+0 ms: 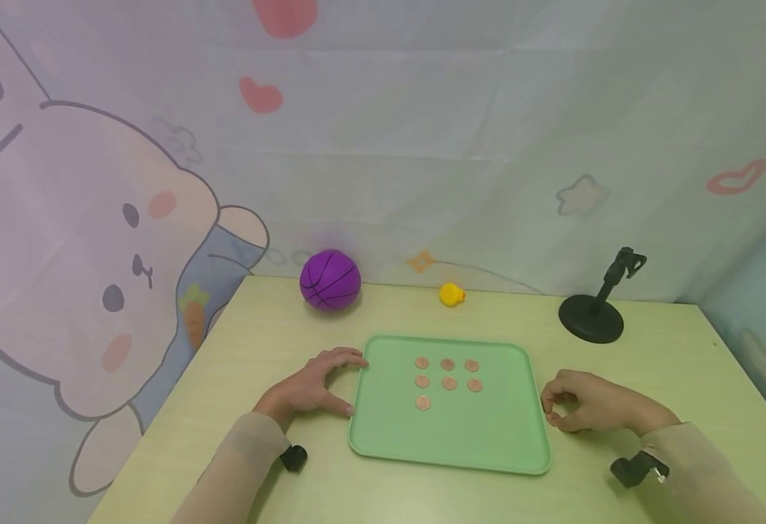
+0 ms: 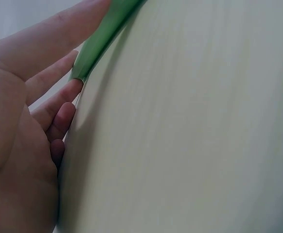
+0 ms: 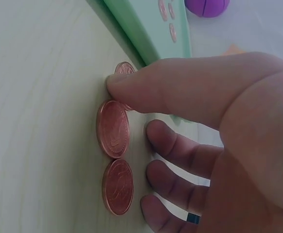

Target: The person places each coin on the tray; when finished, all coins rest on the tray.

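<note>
My left hand rests at the left edge of a light green tray, fingertips and thumb at its rim, spread apart. In the left wrist view the fingers reach along the green tray side. Inside the tray, several copper coins lie flat in short rows. Just off the tray's right edge, my right hand pinches at a copper coin, thumb over it and index finger hidden behind the thumb. Two more coins, a middle one and a nearer one, line up beside it on the table.
A purple ball sits at the table's back left, and a small yellow rubber duck is behind the tray. A black stand with a clip stands at the back right. A printed cloth hangs behind the table.
</note>
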A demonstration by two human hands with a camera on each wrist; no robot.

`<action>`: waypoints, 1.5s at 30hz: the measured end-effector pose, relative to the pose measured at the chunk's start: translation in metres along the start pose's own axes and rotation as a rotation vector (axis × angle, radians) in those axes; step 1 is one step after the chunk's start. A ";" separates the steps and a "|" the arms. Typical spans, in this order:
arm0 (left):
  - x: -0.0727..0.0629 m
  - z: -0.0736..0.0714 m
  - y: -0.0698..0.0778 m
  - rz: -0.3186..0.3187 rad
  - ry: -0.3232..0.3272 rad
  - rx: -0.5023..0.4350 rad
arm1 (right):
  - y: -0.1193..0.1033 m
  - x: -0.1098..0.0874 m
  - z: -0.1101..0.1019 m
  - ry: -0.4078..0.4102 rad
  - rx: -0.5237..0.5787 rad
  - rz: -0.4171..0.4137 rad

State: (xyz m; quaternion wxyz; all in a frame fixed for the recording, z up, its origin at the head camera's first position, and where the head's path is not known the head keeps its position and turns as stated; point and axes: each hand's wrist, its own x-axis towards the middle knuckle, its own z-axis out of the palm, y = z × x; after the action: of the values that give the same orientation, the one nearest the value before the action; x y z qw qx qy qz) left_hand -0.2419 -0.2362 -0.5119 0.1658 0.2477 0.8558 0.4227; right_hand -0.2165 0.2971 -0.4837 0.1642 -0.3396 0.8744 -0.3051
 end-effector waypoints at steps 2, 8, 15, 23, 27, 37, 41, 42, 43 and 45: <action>0.000 0.000 0.000 -0.005 0.000 0.001 | -0.002 0.000 0.000 -0.002 0.004 -0.014; 0.001 -0.001 -0.001 0.000 -0.001 -0.003 | -0.004 0.000 -0.001 -0.003 0.002 -0.025; 0.001 0.000 -0.002 -0.002 -0.001 0.007 | -0.003 -0.001 0.000 -0.001 0.002 -0.035; 0.000 0.001 -0.001 0.007 0.001 0.000 | -0.001 -0.002 0.002 0.009 0.007 -0.022; 0.001 0.001 -0.001 0.001 -0.001 0.002 | -0.001 -0.003 0.002 0.016 0.031 -0.042; 0.000 0.001 -0.002 -0.001 0.000 -0.002 | 0.002 0.000 0.005 0.053 0.062 -0.053; 0.000 0.001 -0.001 0.002 0.000 0.002 | 0.003 0.001 0.005 0.058 0.083 0.012; 0.001 0.001 -0.001 0.003 0.001 0.007 | 0.002 0.002 0.004 0.059 0.092 0.028; 0.001 0.001 -0.001 0.004 0.002 0.008 | 0.003 0.002 0.004 0.057 0.103 0.047; 0.000 0.000 0.000 -0.001 0.001 0.011 | 0.003 0.002 0.004 0.056 0.119 0.070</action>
State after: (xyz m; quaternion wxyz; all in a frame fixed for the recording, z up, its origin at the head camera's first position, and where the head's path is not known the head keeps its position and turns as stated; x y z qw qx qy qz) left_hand -0.2422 -0.2360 -0.5125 0.1642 0.2480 0.8583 0.4182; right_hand -0.2177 0.2954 -0.4887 0.1702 -0.2898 0.8702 -0.3602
